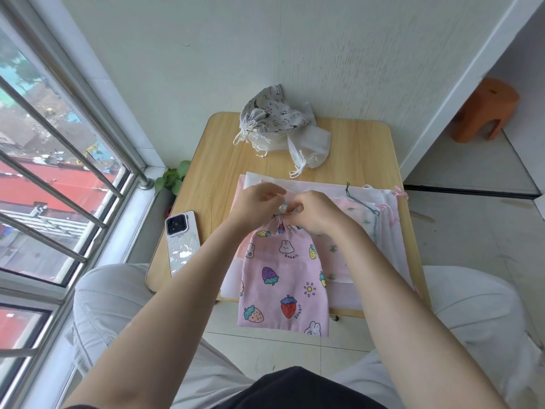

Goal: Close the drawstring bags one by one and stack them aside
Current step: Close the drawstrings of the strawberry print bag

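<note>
Far left of frame: window [53, 178] with metal bars, street and red roofs outside. Small green plant [172, 178] at the sill corner, just beside the tabletop's left edge.

Left-centre: phone [182, 242] lying camera side up on the wooden tabletop [354, 149], near its left edge and apart from the bags.

Centre: pink drawstring bag [284, 278] printed with strawberries and rabbits, neck gathered tight, body hanging toward the viewer past the tabletop's near edge. Left hand [255, 206] at the neck on its left side, fingers curled, grip pinching the gathered top or its cord; which of the 2 cannot be told. Right hand [314, 212] touching the neck from the right, fingers curled, grip also closed on the cord or fabric there. The 2 hands almost meet above the neck.

Under the pink bag: pile of flat open bags [374, 219], pale pink and white, cords trailing at the right edge.

Upper centre, back of tabletop: heap of closed bags [274, 119], grey printed one on top, white ones beside and below it.

Upper right of frame: orange stool [483, 110] on the floor.
</note>
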### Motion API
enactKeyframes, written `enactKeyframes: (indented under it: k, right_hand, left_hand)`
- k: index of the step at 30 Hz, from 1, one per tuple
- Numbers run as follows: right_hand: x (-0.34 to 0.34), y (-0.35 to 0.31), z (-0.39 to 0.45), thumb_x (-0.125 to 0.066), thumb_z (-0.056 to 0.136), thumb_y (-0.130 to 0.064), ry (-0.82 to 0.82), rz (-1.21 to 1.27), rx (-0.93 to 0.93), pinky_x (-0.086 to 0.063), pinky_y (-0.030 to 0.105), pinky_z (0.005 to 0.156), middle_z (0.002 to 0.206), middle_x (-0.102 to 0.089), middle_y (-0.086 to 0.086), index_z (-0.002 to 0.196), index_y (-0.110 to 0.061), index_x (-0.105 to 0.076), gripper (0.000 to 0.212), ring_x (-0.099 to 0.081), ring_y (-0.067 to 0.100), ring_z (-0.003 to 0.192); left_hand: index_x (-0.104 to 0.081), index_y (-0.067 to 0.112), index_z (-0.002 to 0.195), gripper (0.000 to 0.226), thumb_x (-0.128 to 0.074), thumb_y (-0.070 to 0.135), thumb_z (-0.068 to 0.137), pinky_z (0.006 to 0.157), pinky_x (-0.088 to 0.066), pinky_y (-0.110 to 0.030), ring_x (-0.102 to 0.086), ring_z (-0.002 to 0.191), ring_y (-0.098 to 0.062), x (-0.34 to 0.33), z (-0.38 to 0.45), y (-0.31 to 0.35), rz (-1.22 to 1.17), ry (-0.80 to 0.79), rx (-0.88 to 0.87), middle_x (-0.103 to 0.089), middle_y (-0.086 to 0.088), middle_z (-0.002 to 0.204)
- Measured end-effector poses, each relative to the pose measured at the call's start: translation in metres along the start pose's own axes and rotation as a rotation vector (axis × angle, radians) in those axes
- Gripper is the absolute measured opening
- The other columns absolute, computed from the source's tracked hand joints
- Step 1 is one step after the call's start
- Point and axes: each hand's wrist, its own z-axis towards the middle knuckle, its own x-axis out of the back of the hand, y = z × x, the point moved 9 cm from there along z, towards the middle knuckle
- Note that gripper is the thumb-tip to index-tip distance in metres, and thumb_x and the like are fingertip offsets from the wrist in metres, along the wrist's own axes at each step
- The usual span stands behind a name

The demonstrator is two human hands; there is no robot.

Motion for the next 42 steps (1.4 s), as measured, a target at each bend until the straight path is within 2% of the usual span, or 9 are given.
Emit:
enactKeyframes:
  k: [4,8,14,19,23,27,31,37,42]
  right_hand:
    - [0.004,-0.002,0.000,-0.075,0.083,-0.036,0.027,0.085,0.016,-0.033,0.021,0.052,0.074,-0.051,-0.015,0.094,-0.016,-0.070,0.024,-0.050,0.005,0.066]
    - [0.006,0.002,0.001,-0.074,0.084,-0.035,0.046,0.057,0.021,-0.038,0.023,0.067,0.086,-0.054,-0.014,0.103,-0.017,-0.071,0.026,-0.054,0.009,0.086]
    - [-0.003,0.000,0.005,-0.075,0.082,-0.042,0.055,0.053,0.016,-0.044,0.029,0.075,0.098,-0.057,-0.004,0.102,-0.018,-0.071,0.032,-0.056,0.017,0.095]
    - [-0.004,0.001,0.002,-0.072,0.085,-0.039,0.046,0.054,0.004,-0.037,0.026,0.061,0.077,-0.051,-0.008,0.082,-0.018,-0.064,0.023,-0.051,0.014,0.075]
    - [-0.007,0.001,-0.001,-0.073,0.085,-0.031,0.006,0.131,-0.003,-0.037,0.026,0.060,0.069,-0.052,-0.006,0.082,-0.010,-0.067,0.022,-0.047,0.010,0.065]
    - [-0.008,0.010,-0.002,-0.064,0.091,-0.023,-0.076,0.054,-0.054,-0.036,0.027,0.058,0.068,-0.053,0.001,0.088,-0.001,-0.069,0.023,-0.047,0.016,0.062]
    - [0.005,0.015,-0.001,-0.064,0.091,-0.024,-0.065,0.075,-0.088,-0.047,0.030,0.068,0.081,-0.064,-0.003,0.083,-0.013,-0.070,0.015,-0.057,0.016,0.073]
    - [0.021,-0.003,-0.003,-0.062,0.092,-0.026,0.046,0.514,0.009,-0.045,0.033,0.066,0.069,-0.058,0.001,0.087,-0.026,-0.072,0.012,-0.048,0.016,0.058]
    - [0.023,-0.003,-0.002,-0.056,0.092,-0.005,0.144,0.596,0.057,-0.052,0.025,0.066,0.107,-0.065,-0.005,0.114,-0.025,-0.067,0.032,-0.058,0.012,0.061]
  left_hand:
    - [-0.068,0.019,0.084,0.021,-0.052,0.031,0.092,0.055,-0.041,-0.017,-0.059,0.068,-0.010,-0.007,0.002,-0.002,0.204,-0.077,0.046,-0.065,0.008,0.075]
    - [-0.048,0.012,0.060,0.042,-0.047,0.040,0.093,0.057,-0.036,-0.027,-0.044,0.057,-0.019,0.001,0.003,-0.016,0.325,-0.138,0.159,-0.048,0.001,0.059]
    - [-0.057,0.010,0.068,0.028,-0.047,0.008,0.095,0.048,-0.024,-0.025,-0.029,0.047,-0.015,-0.011,-0.006,-0.007,-0.386,-0.281,0.198,-0.037,0.004,0.049]
    - [-0.071,0.000,0.106,0.023,-0.052,0.013,0.099,0.049,-0.028,-0.026,-0.031,0.044,-0.011,-0.018,-0.008,-0.012,-0.412,-0.294,0.149,-0.045,0.005,0.049]
    - [-0.076,0.005,0.090,0.019,-0.068,0.022,0.092,0.043,-0.036,-0.019,-0.047,0.042,-0.017,-0.015,-0.008,-0.013,-0.372,-0.176,0.172,-0.066,-0.015,0.073]
    - [-0.076,0.005,0.083,0.021,-0.074,0.026,0.087,0.043,-0.043,-0.017,-0.056,0.041,-0.019,-0.005,-0.005,-0.019,-0.179,-0.034,0.185,-0.065,0.002,0.052]
    - [-0.071,0.000,0.084,0.025,-0.063,0.024,0.090,0.053,-0.044,-0.025,-0.060,0.046,-0.018,-0.014,-0.005,-0.014,0.002,-0.158,0.132,-0.065,-0.016,0.065]
    - [-0.058,-0.006,0.076,0.036,-0.062,0.026,0.092,0.046,-0.037,-0.024,-0.054,0.039,-0.014,-0.022,-0.008,-0.005,0.148,-0.215,0.067,-0.051,-0.006,0.054]
    - [-0.073,0.009,0.075,0.023,-0.061,0.021,0.091,0.056,-0.043,-0.022,-0.052,0.050,-0.010,-0.018,-0.008,-0.009,-0.094,-0.190,0.152,-0.061,0.004,0.062]
